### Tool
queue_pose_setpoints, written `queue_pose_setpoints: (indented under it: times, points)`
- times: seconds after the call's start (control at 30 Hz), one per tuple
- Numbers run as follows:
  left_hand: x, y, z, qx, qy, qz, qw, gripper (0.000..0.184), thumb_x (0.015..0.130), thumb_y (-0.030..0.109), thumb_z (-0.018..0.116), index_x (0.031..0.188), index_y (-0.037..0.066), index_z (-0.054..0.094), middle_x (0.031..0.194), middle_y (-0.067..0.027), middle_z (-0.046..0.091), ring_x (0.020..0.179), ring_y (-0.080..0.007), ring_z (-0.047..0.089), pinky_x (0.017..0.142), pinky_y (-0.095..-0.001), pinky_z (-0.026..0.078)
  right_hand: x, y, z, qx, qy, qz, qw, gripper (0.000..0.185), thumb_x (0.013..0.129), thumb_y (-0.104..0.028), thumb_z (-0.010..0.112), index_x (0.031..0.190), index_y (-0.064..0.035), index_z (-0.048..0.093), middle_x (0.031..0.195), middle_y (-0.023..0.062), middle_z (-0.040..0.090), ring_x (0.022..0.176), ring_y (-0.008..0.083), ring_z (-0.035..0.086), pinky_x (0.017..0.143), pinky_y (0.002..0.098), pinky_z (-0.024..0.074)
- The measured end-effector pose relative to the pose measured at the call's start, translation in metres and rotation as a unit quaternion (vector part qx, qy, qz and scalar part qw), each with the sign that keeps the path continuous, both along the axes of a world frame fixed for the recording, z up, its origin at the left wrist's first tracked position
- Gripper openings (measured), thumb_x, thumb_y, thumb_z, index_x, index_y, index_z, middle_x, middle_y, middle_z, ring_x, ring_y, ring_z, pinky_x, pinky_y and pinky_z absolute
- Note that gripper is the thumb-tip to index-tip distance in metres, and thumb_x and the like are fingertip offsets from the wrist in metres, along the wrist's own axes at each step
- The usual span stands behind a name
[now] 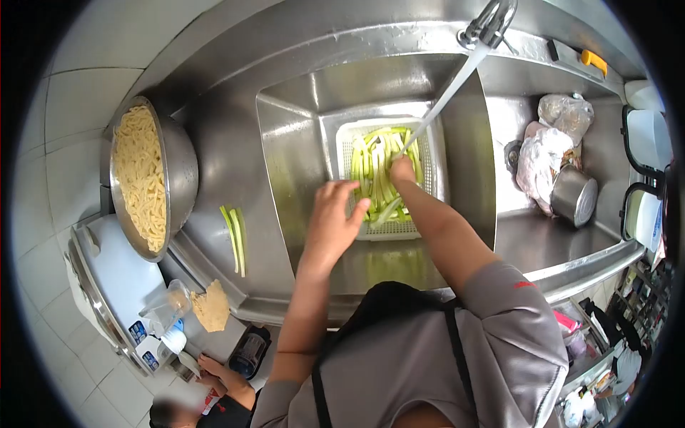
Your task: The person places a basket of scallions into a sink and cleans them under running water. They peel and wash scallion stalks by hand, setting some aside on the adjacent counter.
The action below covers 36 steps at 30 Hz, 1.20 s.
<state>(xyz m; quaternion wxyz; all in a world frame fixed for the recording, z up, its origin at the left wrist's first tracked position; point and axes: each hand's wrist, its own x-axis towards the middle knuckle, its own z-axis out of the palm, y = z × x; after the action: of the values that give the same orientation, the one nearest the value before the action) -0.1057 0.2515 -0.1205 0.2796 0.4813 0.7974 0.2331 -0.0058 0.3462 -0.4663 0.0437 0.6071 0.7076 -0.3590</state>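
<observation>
Pale green celery stalks (374,165) fill a white perforated plastic basket (391,230) in the middle sink basin. My right hand (402,170) reaches down into the basket, its fingers curled among the stalks and partly hidden. Just left of it, the running water (449,91) from the faucet (487,32) falls onto the celery. Over the basket's near left corner is my left hand (334,217), thumb and fingers apart, holding nothing. A couple of cut celery pieces (236,241) lie on the steel drainboard to the left.
A large metal bowl of noodles (140,178) stands at far left. The right basin holds plastic bags (540,160) and a metal pot (574,195). A yellow-handled knife (594,63) lies on the back right ledge. Another person's hand (210,365) shows at lower left.
</observation>
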Motion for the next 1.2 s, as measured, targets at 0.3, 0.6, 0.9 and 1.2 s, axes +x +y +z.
queue_pose_setpoints:
  times: [0.3, 0.6, 0.9, 1.2]
  points:
    - [0.006, -0.001, -0.231, -0.216, -0.211, 0.092, 0.949, 0.027, 0.083, 0.027, 0.048, 0.093, 0.003, 0.054, 0.083, -0.0091, 0.056, 0.074, -0.0191, 0.055, 0.068, -0.0313, 0.044, 0.033, -0.002, 0.095, -0.462, 0.156, -0.16, 0.858, 0.006, 0.07, 0.001, 0.051, 0.071, 0.0053, 0.055, 0.065, 0.0175, 0.054, 0.057, 0.0278, 0.057, 0.046, 0.0359, 0.0492]
    - [0.051, 0.006, -0.195, -0.167, -0.549, 0.228, 0.787, 0.021, 0.082, 0.02, 0.051, 0.092, 0.001, 0.052, 0.084, -0.007, 0.055, 0.071, -0.0162, 0.055, 0.064, -0.0293, 0.048, 0.062, -0.006, 0.164, -0.277, 0.149, 0.041, 0.948, 0.023, 0.073, -0.016, 0.054, 0.083, 0.0048, 0.057, 0.064, 0.012, 0.056, 0.043, 0.0168, 0.052, 0.038, 0.0283, 0.0443]
    - [0.037, 0.002, -0.158, -0.115, -0.663, 0.228, 0.704, 0.024, 0.079, 0.012, 0.052, 0.1, 0.001, 0.046, 0.093, -0.0102, 0.054, 0.085, -0.0201, 0.054, 0.073, -0.0329, 0.046, 0.054, 0.002, 0.179, -0.415, 0.304, -0.03, 0.857, 0.014, 0.073, -0.008, 0.051, 0.082, 0.0024, 0.051, 0.062, 0.0083, 0.05, 0.044, 0.0134, 0.047, 0.039, 0.0283, 0.0477]
    - [0.019, 0.003, -0.145, -0.209, -0.564, 0.158, 0.783, 0.019, 0.074, 0.001, 0.051, 0.089, -0.011, 0.05, 0.084, -0.018, 0.057, 0.071, -0.0216, 0.06, 0.063, -0.028, 0.051, 0.051, 0.002, 0.172, 0.01, 0.103, 0.213, 0.972, 0.016, 0.07, -0.014, 0.05, 0.083, -0.0089, 0.057, 0.076, 0.0169, 0.058, 0.071, 0.0335, 0.056, 0.068, 0.039, 0.0447]
